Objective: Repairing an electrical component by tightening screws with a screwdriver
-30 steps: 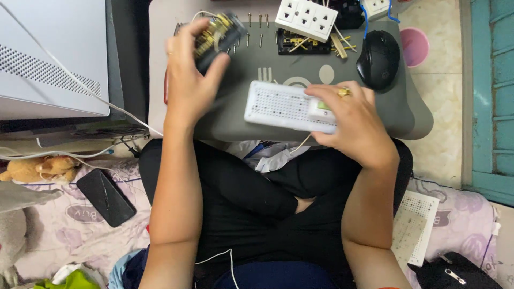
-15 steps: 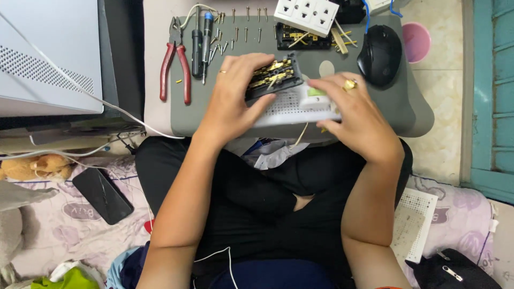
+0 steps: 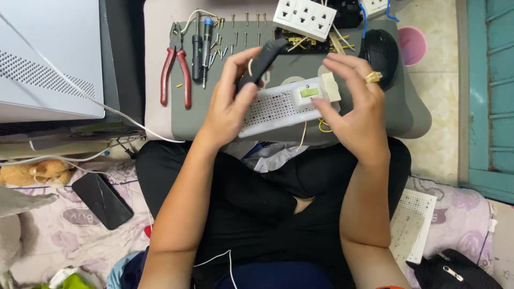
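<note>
My left hand (image 3: 227,109) grips a black plastic part (image 3: 262,63) above the left end of a white perforated plate (image 3: 278,109). My right hand (image 3: 356,104), wearing a gold ring, holds the right end of that plate, fingers at a small cream switch module with a green button (image 3: 313,92) on top of it. Yellow wires (image 3: 323,127) hang under the plate. Both hands are over a grey lap desk (image 3: 187,120) resting across my black-trousered legs.
On the desk lie red-handled pliers (image 3: 178,67), two screwdrivers (image 3: 202,48), several screws (image 3: 241,24), a white socket plate (image 3: 307,17), a black base with brass contacts (image 3: 310,45) and a black mouse (image 3: 381,52). A phone (image 3: 101,200) lies on the bedding at left, a perforated card (image 3: 412,227) at right.
My left hand carried the black part from the desk's far left to the white plate and turned it edge-on. The plate tilted up, showing the switch module under my right fingers.
</note>
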